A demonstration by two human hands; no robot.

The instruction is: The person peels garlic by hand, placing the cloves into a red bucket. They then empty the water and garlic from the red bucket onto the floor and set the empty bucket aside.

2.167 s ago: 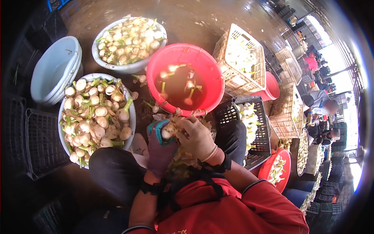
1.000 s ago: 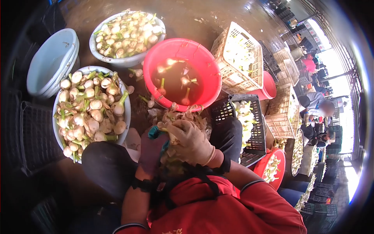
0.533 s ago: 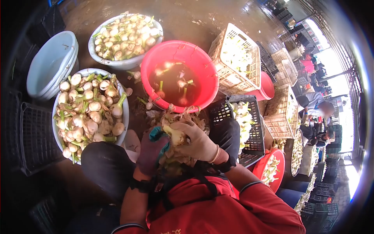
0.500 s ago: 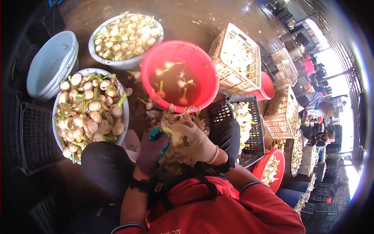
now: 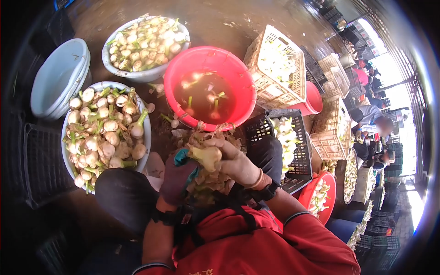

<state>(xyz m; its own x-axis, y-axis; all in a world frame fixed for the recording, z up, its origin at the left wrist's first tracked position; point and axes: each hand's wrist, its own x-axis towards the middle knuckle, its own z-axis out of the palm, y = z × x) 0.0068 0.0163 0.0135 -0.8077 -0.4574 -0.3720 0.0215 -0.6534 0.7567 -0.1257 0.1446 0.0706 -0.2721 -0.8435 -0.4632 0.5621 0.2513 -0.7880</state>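
A pale bulb with a short stem, like a fresh onion or garlic, is held between my two hands above my lap. My left hand, in a dark purple glove with teal fingertips, is closed at the stem end. My right hand, in a pale glove, has its fingers curled over the bulb's other end. Under the hands lies a heap of dry, papery skins. Just beyond stands a red basin of murky water with several bulbs floating in it.
Two pale blue tubs, one at left and one farther back, are heaped with stemmed bulbs. Stacked blue tubs stand far left. At right are a black crate, a cream crate and a red tub. Other people sit farther right.
My right hand has shifted its grip, and the bulb has turned and come up slightly, so more of its smooth side shows. My left hand stays nearly in place.
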